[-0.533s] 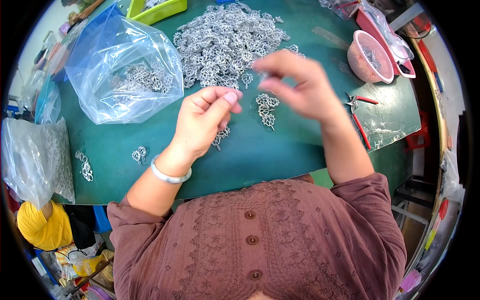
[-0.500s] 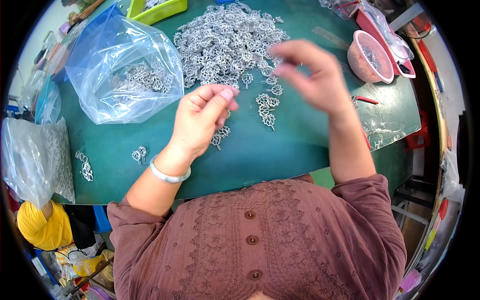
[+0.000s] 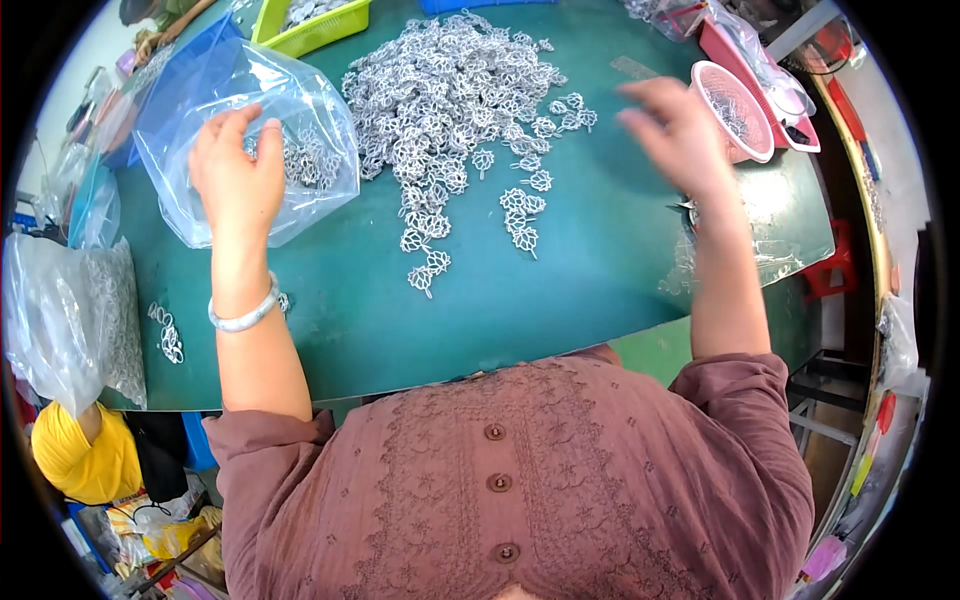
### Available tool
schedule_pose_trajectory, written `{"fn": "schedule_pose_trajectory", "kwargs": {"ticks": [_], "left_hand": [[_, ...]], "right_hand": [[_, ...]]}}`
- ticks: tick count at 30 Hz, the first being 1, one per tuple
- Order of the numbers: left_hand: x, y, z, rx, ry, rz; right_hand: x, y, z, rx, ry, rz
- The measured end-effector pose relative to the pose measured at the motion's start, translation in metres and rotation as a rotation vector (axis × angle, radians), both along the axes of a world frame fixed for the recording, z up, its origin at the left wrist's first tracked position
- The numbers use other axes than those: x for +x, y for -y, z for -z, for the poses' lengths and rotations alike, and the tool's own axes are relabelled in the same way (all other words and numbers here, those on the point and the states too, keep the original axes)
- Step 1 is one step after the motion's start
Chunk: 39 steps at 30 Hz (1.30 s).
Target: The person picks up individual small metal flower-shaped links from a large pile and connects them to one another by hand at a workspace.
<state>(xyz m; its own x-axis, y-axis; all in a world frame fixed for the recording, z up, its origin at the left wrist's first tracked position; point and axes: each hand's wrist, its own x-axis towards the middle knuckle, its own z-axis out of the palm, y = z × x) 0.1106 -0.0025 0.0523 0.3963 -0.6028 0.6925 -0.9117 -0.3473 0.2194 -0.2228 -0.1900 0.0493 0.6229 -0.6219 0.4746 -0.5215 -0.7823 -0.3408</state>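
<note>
My left hand (image 3: 238, 180) is over a clear plastic bag (image 3: 320, 212) that holds silvery metal pieces. Its thumb and fingers are apart and nothing shows between them. A pale bangle circles that wrist. To the right, my right hand (image 3: 682, 135) is blurred above the green table, close to a pink basket (image 3: 746, 150) of small thin metal parts. Its fingers look spread, with no piece visible in them. Between the hands lies a large heap of openwork, lotus-shaped metal pieces (image 3: 450, 95). A few linked pieces (image 3: 521, 212) rest apart, nearer to me.
Lime-green (image 3: 312, 35) and blue bins (image 3: 190, 85) stand at the far left. A filled plastic bag (image 3: 115, 320) leans at the table's left edge, beside some loose rings (image 3: 165, 335). A pink tray (image 3: 770, 85) sits far right. Another person's arm (image 3: 190, 15) shows far left.
My left hand has moved left from beside the heap to the plastic bag, and its pinched fingers have opened. My right hand has shifted right, away from the heap toward the pink basket.
</note>
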Motion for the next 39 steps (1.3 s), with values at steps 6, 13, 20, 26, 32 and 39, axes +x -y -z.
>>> {"fn": "schedule_pose_trajectory", "kwargs": {"ticks": [6, 13, 20, 26, 32, 39], "left_hand": [[-0.026, 0.006, 0.003, -0.139, -0.078, 0.289], [-0.083, 0.005, 0.018, 0.059, -0.837, 0.596], [-0.125, 0.009, 0.028, 0.222, -1.64, 0.813], [-0.133, 0.007, 0.039, 0.021, -1.762, 0.838], [-0.133, 0.006, 0.043, -0.037, -1.717, 0.828], [-0.134, 0.006, 0.045, -0.083, -1.695, 0.864]], "right_hand": [[0.048, -0.052, 0.032, 0.027, -0.313, -0.411], [0.054, -0.056, 0.035, 0.161, -0.093, -0.479], [0.065, -0.072, 0.027, -0.105, 0.335, -0.503], [0.065, -0.081, 0.031, -0.045, 0.387, -0.519], [0.064, -0.082, 0.035, 0.19, 0.436, -0.542], [0.063, -0.083, 0.035, 0.371, 0.468, -0.546]]}}
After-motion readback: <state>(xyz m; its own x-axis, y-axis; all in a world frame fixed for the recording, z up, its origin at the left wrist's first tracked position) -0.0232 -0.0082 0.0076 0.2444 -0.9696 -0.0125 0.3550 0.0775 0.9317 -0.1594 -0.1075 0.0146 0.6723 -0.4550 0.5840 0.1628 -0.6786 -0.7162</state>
